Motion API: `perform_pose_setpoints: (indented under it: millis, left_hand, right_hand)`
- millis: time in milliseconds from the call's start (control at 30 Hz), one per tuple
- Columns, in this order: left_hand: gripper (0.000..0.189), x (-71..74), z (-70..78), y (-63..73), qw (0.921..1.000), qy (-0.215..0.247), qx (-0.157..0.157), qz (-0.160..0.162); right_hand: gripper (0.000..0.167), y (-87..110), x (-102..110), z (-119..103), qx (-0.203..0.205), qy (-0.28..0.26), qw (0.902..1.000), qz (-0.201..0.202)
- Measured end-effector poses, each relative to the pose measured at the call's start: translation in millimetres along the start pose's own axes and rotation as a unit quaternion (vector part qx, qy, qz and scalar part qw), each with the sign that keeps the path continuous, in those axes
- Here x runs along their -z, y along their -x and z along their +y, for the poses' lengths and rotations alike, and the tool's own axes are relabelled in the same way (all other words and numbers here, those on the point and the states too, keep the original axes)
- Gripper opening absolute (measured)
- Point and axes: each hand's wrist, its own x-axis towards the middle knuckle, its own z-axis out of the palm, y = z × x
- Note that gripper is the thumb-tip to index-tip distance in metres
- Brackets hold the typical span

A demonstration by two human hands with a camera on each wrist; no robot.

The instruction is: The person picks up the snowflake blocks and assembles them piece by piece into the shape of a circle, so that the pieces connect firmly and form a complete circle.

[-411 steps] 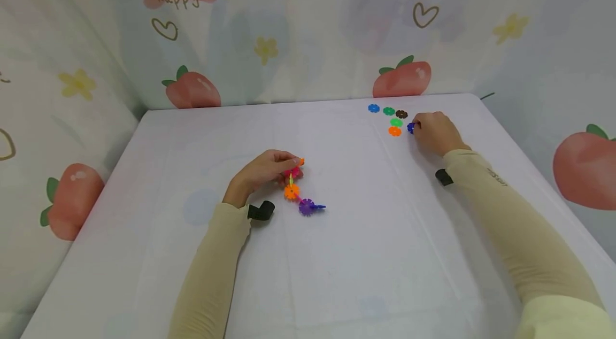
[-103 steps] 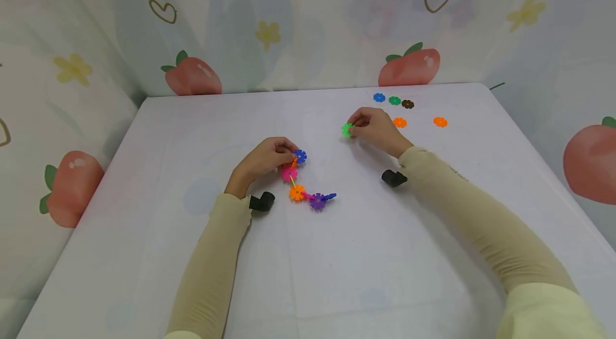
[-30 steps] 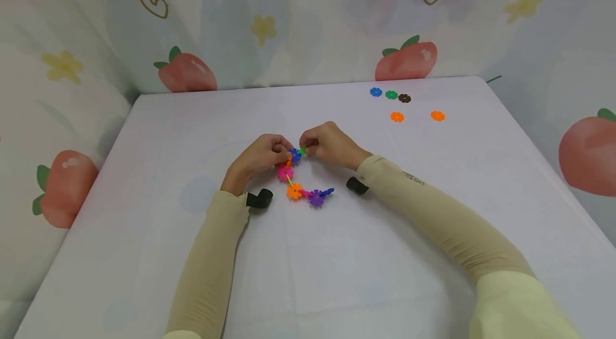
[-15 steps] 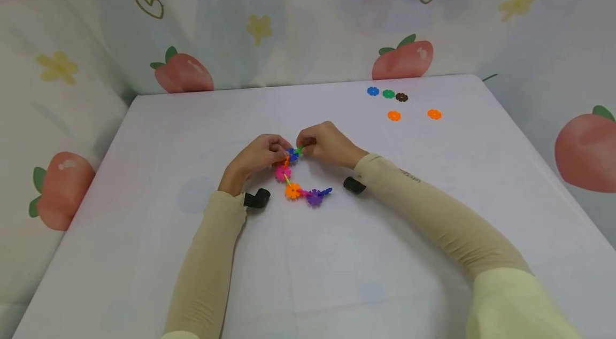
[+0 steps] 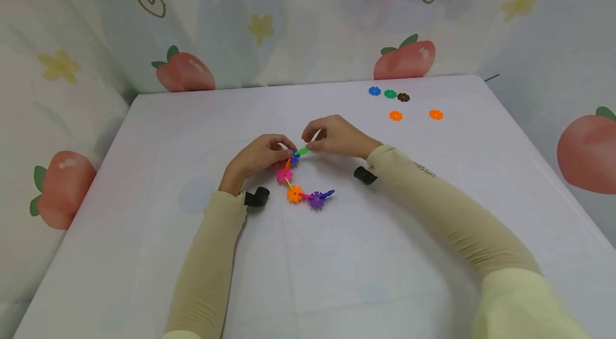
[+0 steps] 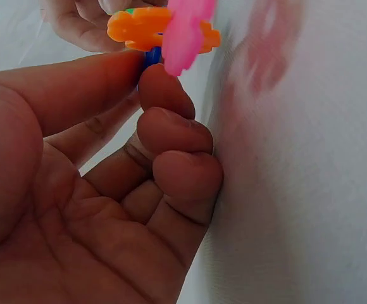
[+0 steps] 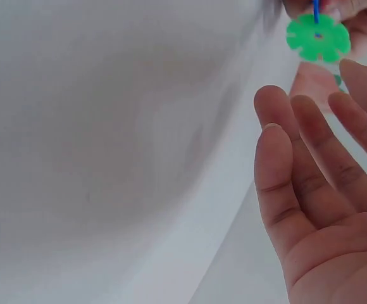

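My left hand [image 5: 257, 160] pinches a blue notched interlocking disc [image 6: 151, 58] between thumb and index finger. That disc belongs to a curved chain of flower-shaped plastic discs. A green disc [image 7: 304, 39] is slotted into the blue one at the chain's upper end. From there the chain runs through an orange disc [image 6: 130, 26], a pink disc [image 6: 186, 38], a thin yellow one, another orange disc [image 5: 294, 194], a pink one and a purple disc [image 5: 316, 200] to a dark blue disc [image 5: 329, 193]. Just right of the green disc, my right hand [image 5: 341, 137] has its fingers apart, holding nothing.
Loose discs lie at the back right of the white-covered table [image 5: 385, 253]: blue [image 5: 374, 91], green [image 5: 390, 94], brown [image 5: 403, 97] and two orange ones, one [image 5: 395, 116] left of the other [image 5: 436, 114]. A patterned curtain [image 5: 313, 23] hangs behind.
The right hand took the green disc from the back group, brought it to the blue disc in the left hand, then let go and drew slightly right. The blue disc joined the chain earlier.
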Motion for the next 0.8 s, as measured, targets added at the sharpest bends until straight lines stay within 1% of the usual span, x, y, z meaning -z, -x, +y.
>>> perform_pose_setpoints:
  millis: [100, 233, 333, 433, 633, 800]
  left_hand:
    - [0.019, 0.1, 1.6, 1.2, 0.9999, -0.009, 0.003, -0.004]
    - [0.02, 1.0, 3.0, 3.2, 0.9997, -0.022, 0.006, -0.006]
    - [0.02, 1.6, 3.1, 3.7, 0.9997, -0.024, 0.007, -0.009]
    - [0.02, 1.4, 3.2, 4.2, 0.9997, -0.018, 0.008, -0.012]
    - [0.021, 2.5, 0.2, 7.1, 0.9997, -0.008, -0.003, -0.021]
    - [0.027, 6.5, -1.6, 8.8, 0.9993, -0.022, -0.007, -0.029]
  right_hand:
    - [0.019, 2.0, 10.0, 1.5, -0.004, 0.012, 0.9999, 0.01]
    - [0.022, 4.7, 23.5, 2.2, -0.024, 0.011, 0.9991, 0.032]
    - [0.023, 7.3, 32.8, 5.5, -0.04, 0.017, 0.9979, 0.048]
    - [0.024, 10.8, 41.4, 11.9, -0.046, 0.028, 0.9966, 0.062]
    - [0.027, 19.0, 60.9, 24.2, -0.065, 0.041, 0.9929, 0.09]
    - [0.029, 27.8, 79.4, 39.3, -0.098, 0.058, 0.9873, 0.11]
